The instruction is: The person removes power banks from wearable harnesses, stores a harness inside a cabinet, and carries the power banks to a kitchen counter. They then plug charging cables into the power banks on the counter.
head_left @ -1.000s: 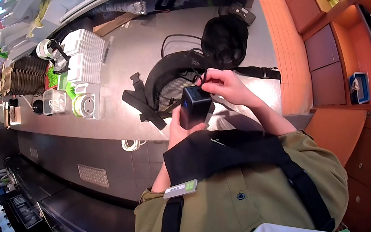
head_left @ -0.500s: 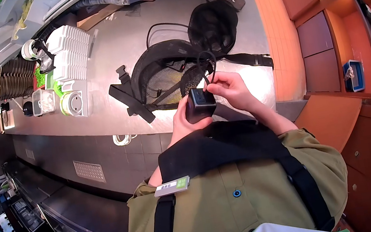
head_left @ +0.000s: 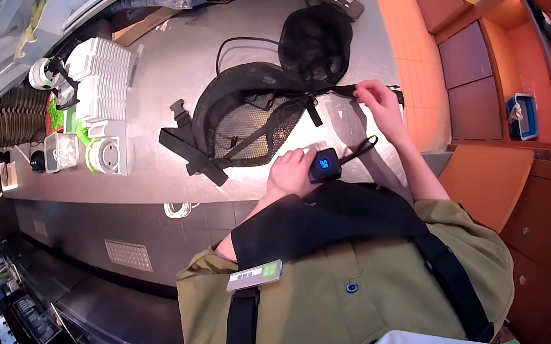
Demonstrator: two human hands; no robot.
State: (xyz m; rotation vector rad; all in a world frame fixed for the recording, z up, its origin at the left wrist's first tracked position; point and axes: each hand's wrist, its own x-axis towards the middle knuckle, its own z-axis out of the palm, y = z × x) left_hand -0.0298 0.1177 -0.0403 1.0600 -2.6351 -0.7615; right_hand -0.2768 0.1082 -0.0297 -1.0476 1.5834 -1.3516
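My left hand (head_left: 290, 172) is closed round a small black power bank (head_left: 328, 172) at the table's front edge. Blue digits glow on its end face, and a black loop (head_left: 363, 149) sticks out to its right. Further right, the fingers of my right hand (head_left: 382, 108) are pinched at a black strap (head_left: 343, 90); the exact contact is partly hidden. That strap belongs to a black mesh harness (head_left: 248, 115) lying on the metal table, with a buckled strap end (head_left: 181, 111) on its left. A round black mesh piece (head_left: 317, 46) adjoins it behind.
White stacked containers (head_left: 104, 80) and a clear tub (head_left: 61, 151) stand at the table's left. A black box with a cable (head_left: 341, 4) lies at the back right. A coiled white cable (head_left: 179, 209) hangs near the front edge. Orange cabinets (head_left: 473, 97) line the right side.
My right hand has left the cable at the power bank and moved right to the strap. My left hand has lowered and turned the power bank, whose lit display now shows.
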